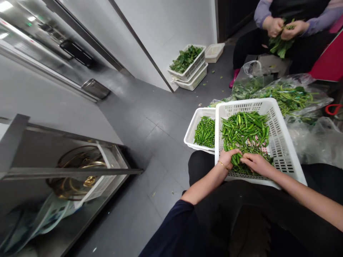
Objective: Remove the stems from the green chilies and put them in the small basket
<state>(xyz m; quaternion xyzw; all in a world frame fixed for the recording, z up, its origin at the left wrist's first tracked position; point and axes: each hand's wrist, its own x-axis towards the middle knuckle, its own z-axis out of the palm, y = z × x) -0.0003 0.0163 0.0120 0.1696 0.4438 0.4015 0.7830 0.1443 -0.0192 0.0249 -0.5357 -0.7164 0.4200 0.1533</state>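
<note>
A white plastic basket [288, 146] rests on my lap, tilted a little. Inside it lies a heap of green chili peppers [245, 125], with thin loose stems [254, 148] nearer to me. My left hand [227, 157], with a thin bracelet at the wrist, is closed around a few green chilies over the near side of the basket. Close against it, my right hand [255, 164] has its thumb and finger pinched together by the chilies' ends. What sits between those fingertips is too small to make out.
Left of my basket stands another white basket [189, 134] of green chilies. Bags of leafy greens [288, 98] lie beyond it. A co-worker's hands [284, 29] hold greens at the upper right. Stacked baskets [197, 66] stand by the wall; a metal shelf [80, 173] is at left.
</note>
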